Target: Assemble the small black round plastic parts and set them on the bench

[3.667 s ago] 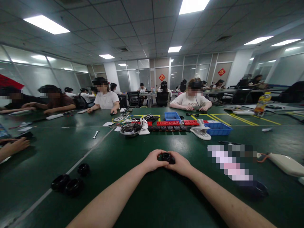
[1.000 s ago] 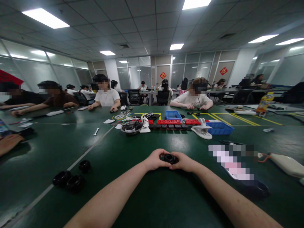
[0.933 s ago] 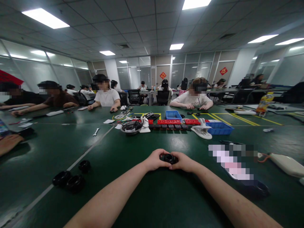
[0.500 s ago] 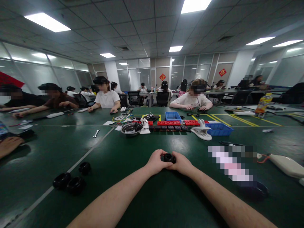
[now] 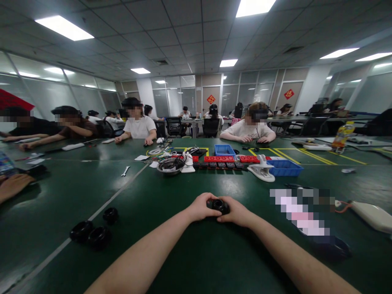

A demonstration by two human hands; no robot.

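Note:
Both hands meet over the dark green tabletop point(image 5: 196, 253), around a glossy black round part point(image 5: 219, 205) with a hole in its top. My left hand point(image 5: 201, 207) closes on its left side, thumb along the front. On the other side my right hand point(image 5: 235, 210) grips it, fingers behind and thumb in front. The fingers hide much of the part's sides, and its exact kind is not clear. To the left lie similar black rings: one upper ring point(image 5: 110, 215), one at the pale seam line point(image 5: 81, 231) and one beside that point(image 5: 99, 237).
A metal bowl of cables point(image 5: 170, 166), a red socket strip point(image 5: 219, 159), a white clamp point(image 5: 263, 169) and a blue bin point(image 5: 284, 168) stand ahead. A wrench point(image 5: 125, 171) lies left; a dark-ended blurred item point(image 5: 333, 247) lies right. A co-worker's hand point(image 5: 16, 185) rests far left.
My right-hand fingers have shifted slightly around the black part, and more of its top shows. Both hands stay in the same place, and the view has turned very slightly.

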